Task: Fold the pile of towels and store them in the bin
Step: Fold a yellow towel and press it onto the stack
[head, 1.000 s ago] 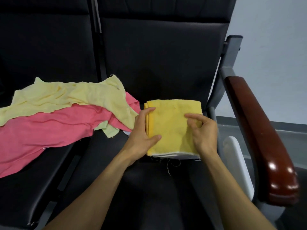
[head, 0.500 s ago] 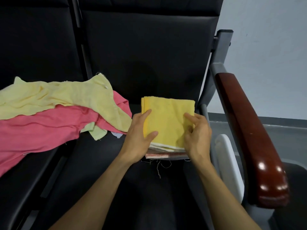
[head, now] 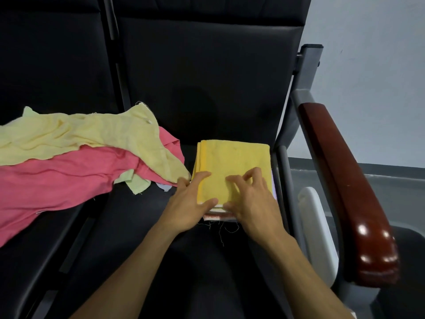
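My left hand (head: pixel 193 203) grips the near left corner of the yellow towel (head: pixel 232 162), thumb on top and fingers (head: pixel 184 180) curled round the edge. My right hand (head: pixel 250 203) lies on top beside it, fingers (head: pixel 239 180) bent and pressing down, thumb at the near edge. The towel tops a folded stack (head: pixel 218 216) on the black seat (head: pixel 142 226), directly under my fingers. Left of them sprawl the unfolded pale yellow towel (head: pixel 92 134) and pink towel (head: pixel 57 180). I see no bin for certain. The risk, I think: lifting from one corner could fan the layers apart, and the loose threads (head: pixel 222 233) near my wrists might snag.
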Action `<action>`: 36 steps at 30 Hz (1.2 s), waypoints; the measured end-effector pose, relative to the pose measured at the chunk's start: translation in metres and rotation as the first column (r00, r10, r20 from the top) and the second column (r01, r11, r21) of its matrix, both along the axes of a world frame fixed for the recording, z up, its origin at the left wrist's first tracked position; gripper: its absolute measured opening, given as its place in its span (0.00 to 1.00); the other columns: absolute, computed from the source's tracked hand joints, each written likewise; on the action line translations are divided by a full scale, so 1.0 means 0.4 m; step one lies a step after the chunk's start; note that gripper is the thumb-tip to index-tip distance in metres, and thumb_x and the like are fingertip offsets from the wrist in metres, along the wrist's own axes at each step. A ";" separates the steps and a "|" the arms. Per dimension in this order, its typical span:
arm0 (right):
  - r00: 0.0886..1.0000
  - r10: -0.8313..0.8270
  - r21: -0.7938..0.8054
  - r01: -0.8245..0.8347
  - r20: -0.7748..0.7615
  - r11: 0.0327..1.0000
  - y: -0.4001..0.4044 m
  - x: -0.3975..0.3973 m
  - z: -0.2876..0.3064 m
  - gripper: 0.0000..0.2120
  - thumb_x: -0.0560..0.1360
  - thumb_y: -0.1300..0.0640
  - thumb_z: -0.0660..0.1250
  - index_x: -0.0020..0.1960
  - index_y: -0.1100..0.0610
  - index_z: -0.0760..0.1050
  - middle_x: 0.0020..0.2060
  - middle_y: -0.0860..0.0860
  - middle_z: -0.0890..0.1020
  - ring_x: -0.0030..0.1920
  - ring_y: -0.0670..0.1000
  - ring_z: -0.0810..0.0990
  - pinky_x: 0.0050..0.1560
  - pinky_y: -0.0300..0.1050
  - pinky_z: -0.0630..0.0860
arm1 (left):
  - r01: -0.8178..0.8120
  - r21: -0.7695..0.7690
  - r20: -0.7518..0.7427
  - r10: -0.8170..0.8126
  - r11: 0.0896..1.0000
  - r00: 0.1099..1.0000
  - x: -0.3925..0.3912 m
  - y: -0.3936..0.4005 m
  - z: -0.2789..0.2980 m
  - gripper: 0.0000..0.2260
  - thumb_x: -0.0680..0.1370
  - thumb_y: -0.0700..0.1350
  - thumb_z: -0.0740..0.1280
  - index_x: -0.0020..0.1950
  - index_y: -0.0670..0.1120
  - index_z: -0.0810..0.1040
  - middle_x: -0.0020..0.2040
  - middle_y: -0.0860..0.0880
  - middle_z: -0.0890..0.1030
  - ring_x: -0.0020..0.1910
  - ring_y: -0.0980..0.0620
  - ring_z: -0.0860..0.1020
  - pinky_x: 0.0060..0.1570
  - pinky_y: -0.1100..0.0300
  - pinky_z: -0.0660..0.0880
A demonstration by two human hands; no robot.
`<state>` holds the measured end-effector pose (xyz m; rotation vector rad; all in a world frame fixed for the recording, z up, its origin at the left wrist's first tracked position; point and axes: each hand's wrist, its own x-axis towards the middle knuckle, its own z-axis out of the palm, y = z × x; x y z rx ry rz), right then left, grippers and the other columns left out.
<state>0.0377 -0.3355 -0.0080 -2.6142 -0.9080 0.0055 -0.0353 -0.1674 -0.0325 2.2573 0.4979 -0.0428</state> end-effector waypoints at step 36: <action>0.959 0.215 0.074 -0.204 -0.183 0.976 0.469 -0.111 -0.085 0.26 0.78 0.64 0.61 0.76 0.58 0.66 0.76 0.61 0.60 0.74 0.62 0.60 0.72 0.55 0.64 | -0.191 0.198 0.042 0.186 0.961 0.982 -0.237 0.266 0.016 0.23 0.80 0.37 0.61 0.76 0.49 0.66 0.73 0.49 0.65 0.71 0.48 0.64 0.70 0.49 0.67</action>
